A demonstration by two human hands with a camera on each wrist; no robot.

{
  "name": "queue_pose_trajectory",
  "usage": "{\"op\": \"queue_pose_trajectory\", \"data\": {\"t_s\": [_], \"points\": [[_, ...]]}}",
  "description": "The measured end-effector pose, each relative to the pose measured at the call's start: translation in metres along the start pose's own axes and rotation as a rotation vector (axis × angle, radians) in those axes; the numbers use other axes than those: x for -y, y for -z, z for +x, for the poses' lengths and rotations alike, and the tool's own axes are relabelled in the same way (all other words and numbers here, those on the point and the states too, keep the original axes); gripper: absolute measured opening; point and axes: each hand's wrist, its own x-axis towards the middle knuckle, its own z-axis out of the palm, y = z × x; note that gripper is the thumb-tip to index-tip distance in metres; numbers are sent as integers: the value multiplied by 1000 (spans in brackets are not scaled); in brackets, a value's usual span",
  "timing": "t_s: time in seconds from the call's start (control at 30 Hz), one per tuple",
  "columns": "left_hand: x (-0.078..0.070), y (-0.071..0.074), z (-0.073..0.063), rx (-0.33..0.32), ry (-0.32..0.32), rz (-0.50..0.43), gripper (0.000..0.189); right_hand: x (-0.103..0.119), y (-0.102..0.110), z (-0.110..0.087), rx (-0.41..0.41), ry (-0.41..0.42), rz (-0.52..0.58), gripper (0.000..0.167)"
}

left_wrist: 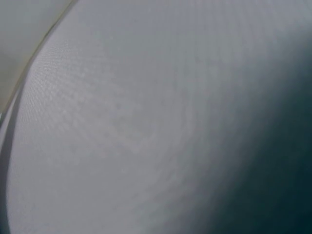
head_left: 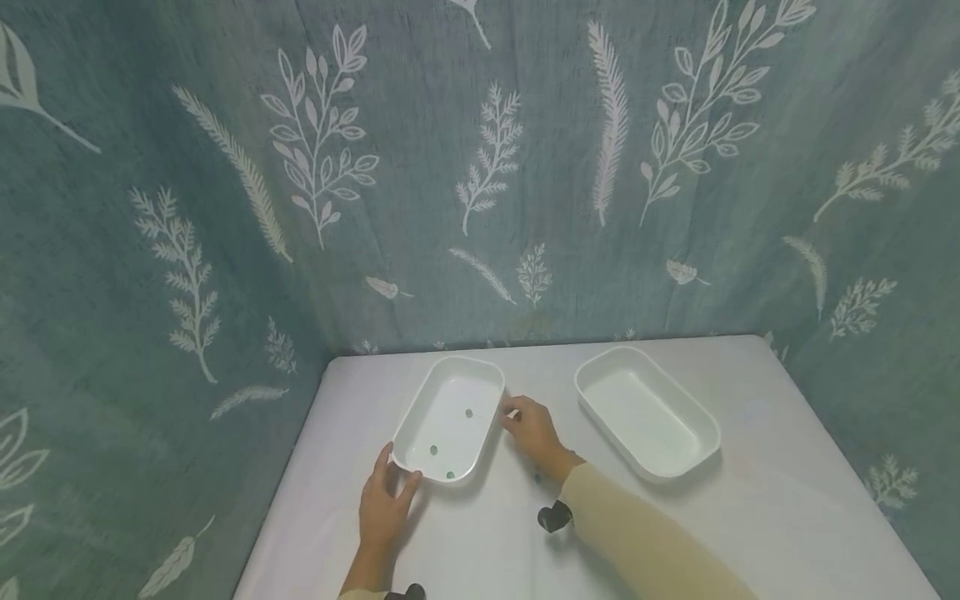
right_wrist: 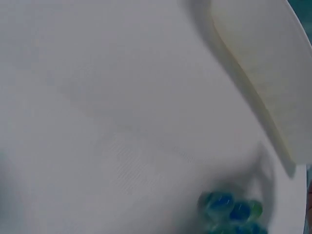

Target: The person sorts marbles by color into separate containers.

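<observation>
A white rectangular tray with rounded corners stands at the left of the table, with three small greenish marbles spread over its floor. At its near left corner, my left hand holds the tray, thumb on the near side and fingers on the left side. My right hand has its thumb and forefinger curled at the tray's right rim, with the fingertips partly hidden there. Close by my right wrist, a cluster of glassy blue and green marbles shows in the right wrist view. The left wrist view has only blurred cloth.
A second white tray lies to the right, angled, with nothing visible in it. White cloth covers the table. A green leaf-patterned curtain hangs behind the table and along both sides. My right forearm's sleeve crosses in front of the second tray.
</observation>
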Motion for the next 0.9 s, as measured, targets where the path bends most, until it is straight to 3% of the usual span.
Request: {"op": "queue_pose_trajectory", "data": {"t_s": [0.37, 0.6, 0.9], "points": [[-2, 2, 0, 38, 40, 12, 81, -36, 28, -8, -31, -56, 12, 19], [-4, 4, 0, 36, 41, 10, 81, -46, 41, -13, -53, -71, -41, 21], [-4, 5, 1, 34, 22, 4, 80, -50, 49, -35, -75, -28, -40, 19]]}}
